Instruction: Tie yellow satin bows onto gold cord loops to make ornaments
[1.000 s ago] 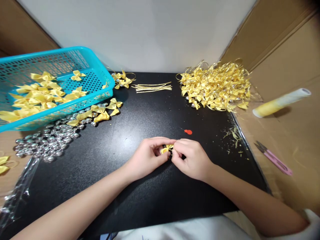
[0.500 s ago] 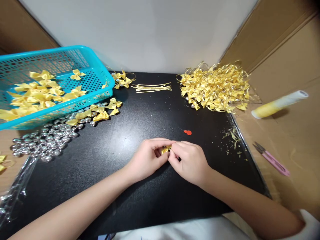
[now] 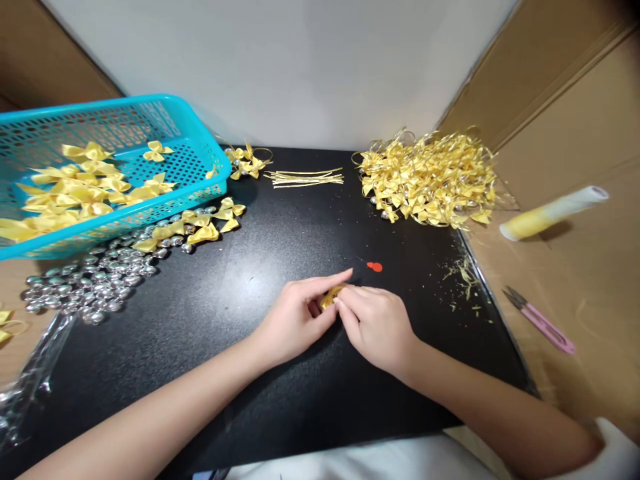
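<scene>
A small yellow ribbon bow [image 3: 330, 297] lies between my two hands, low over the black tabletop [image 3: 300, 233]. My left hand [image 3: 299, 319] curls round it, thumb below and index finger stretched past it. From the other side, my right hand [image 3: 379, 323] pinches at the bow, fingers folded and thumb tip close to the left thumb. Most of the bow is covered by fingers, so its details are hidden. Just beyond the hands lies a flat red piece [image 3: 375, 267].
A turquoise basket [image 3: 200, 143] of yellow bows stands at the left, silver beads [image 3: 95, 287] before it. Gold ties [image 3: 305, 178] lie at the back, a pile of finished-looking bows [image 3: 430, 177] back right. Pink snips [image 3: 545, 323] and a yellow-white roll [image 3: 553, 213] are farther right.
My left index finger has straightened away from the bow. My right fingers have shifted slightly left and folded closer around the bow.
</scene>
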Available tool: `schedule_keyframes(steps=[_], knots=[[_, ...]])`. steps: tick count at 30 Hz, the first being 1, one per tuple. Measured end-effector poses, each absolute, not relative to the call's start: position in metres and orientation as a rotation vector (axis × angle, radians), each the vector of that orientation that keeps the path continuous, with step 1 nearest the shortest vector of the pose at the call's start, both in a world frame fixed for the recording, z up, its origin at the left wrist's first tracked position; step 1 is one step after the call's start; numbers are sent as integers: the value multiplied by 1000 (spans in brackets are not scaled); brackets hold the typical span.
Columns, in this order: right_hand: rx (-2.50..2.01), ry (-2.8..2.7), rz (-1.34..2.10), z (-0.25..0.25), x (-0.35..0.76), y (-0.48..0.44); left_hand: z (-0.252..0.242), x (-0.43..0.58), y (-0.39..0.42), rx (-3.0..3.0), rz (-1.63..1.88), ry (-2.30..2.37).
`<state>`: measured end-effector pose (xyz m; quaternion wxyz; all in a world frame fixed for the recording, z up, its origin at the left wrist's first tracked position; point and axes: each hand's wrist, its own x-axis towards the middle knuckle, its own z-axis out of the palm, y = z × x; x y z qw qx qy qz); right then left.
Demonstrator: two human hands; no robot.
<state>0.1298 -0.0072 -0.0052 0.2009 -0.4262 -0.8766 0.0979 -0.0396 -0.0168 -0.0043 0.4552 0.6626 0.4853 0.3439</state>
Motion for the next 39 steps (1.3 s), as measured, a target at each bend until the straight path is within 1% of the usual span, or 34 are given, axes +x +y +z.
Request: schedule_keyframes(steps=[4,7,10,15,25,33,39], knots=[[-1161,-2324,433,-6,133,-5,-5,-42,-20,1713,959,1230],[-1114,-2184,529,-5,135,-4,-5,-43,-22,1712,1082,1351],[-1054,-2100,556,-4,134,-4,-4,-43,-24,1751,1170,1449],[-1041,-2035,625,-3,133,-6,1,-42,-26,1865,1298,1399],[-1036,-1981,779,-2,130,-9,2,-42,-25,1896,1312,1381],[-1068,-1972,693,-3,131,-10,0,-42,-24,1893,1375,1383],[-1071,-1979,706,-5,130,-10,1,-40,-23,1889,1377,1358]])
